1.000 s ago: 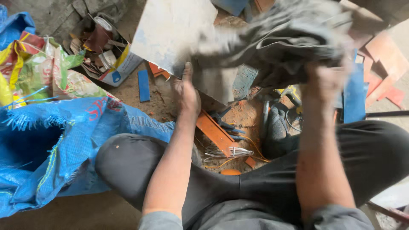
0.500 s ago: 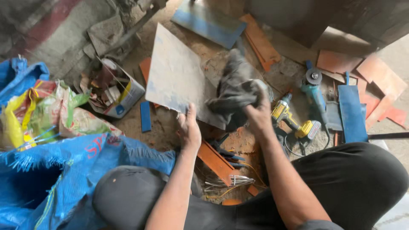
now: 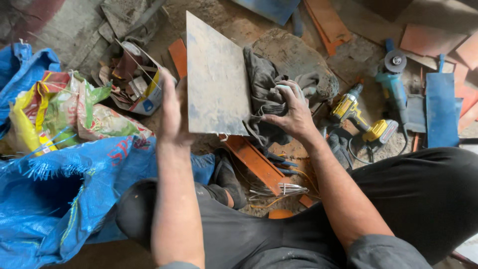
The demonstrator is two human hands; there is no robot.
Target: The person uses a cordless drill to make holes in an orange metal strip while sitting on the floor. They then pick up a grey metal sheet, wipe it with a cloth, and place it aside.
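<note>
Left hand (image 3: 172, 112) holds tile (image 3: 216, 79) seemingly upright, edge-on.

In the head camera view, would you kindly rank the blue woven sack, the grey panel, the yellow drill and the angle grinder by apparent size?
1. blue woven sack, largest, though nearest the camera.
2. grey panel, held by the left hand.
3. yellow drill and angle grinder: look alike, so unranked.

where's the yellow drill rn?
Head view, right of centre: the yellow drill lies on the dirt floor, just right of the right hand, beside the blue angle grinder.
</note>
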